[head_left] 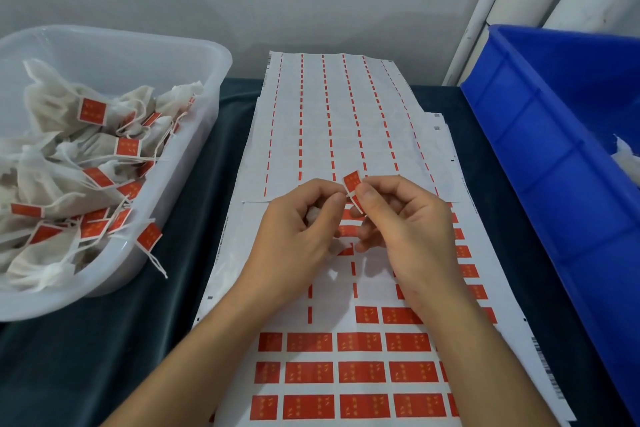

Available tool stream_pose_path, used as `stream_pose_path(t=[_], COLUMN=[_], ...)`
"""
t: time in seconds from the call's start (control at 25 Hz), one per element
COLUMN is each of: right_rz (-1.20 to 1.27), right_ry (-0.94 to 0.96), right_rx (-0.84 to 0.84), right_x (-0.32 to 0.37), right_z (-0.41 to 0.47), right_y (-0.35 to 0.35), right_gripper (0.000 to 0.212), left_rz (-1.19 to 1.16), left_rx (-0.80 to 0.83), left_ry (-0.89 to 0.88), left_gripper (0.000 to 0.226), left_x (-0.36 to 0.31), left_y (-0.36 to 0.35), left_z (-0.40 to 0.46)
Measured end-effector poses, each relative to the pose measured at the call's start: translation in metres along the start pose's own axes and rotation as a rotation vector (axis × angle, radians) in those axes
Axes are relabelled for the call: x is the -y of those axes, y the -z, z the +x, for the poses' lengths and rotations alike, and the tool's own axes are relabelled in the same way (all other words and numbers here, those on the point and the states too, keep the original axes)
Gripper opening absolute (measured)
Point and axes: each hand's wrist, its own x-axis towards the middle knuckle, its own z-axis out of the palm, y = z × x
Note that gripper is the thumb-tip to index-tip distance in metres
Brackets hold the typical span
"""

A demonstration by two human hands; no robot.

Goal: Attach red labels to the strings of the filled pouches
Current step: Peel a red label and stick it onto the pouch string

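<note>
While you work left to right, note first the translucent plastic tub [114, 55] at your left, heaped with white fabric pouches [52, 104] already carrying red tags; I count roughly a dozen tags, though the pile hides some. Your left hand [298, 236] is curled around a white pouch [313, 215], mostly hidden in the palm, its thin white string [349, 195] barely showing as it runs toward your right hand. Your right hand [405, 229] pinches the small red rectangular label [352, 181], one only, its long axis tilted up and leftward just above the string, between both thumbs. Beneath lie white backing sheets [346, 121] with three full rows of red stickers [360, 371] nearest you. Rightmost stands one blue plastic crate [540, 149].
</note>
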Motion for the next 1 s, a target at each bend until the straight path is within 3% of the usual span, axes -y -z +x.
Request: stream_pose_path(t=[0.24,0.48,0.72,0.84,1.0], right_rz=[-0.034,-0.21,0.007,0.156,0.158], right_ry=[0.045,0.195,-0.07,-0.169,-0.188], right_rx=[-0.006,0.029,0.117,0.218,0.255], right_x=[0.0015,0.0009,0.0013,0.0028,0.0033], right_z=[-0.0017,-0.0035,0.0012,0.0033,0.0022], right_y=[-0.0008,0.0001,0.0018,0.0011,0.0027], right_gripper=[0.005,0.007,0.031,0.031,0.024], left_rz=[0.044,-0.062,-0.135,-0.174,-0.205], left_rx=[0.004,-0.041,-0.085,-0.052,-0.04], left_ry=[-0.007,-0.016,0.079,0.087,0.1], left_gripper=[0.02,0.015,0.02,0.02,0.022], left_x=[-0.0002,-0.0049,-0.0034,-0.0042,-0.005], left_y=[0.0008,0.0011,0.0024,0.001,0.0013], left_z=[-0.0002,0.0004,0.0013,-0.0002,-0.0011])
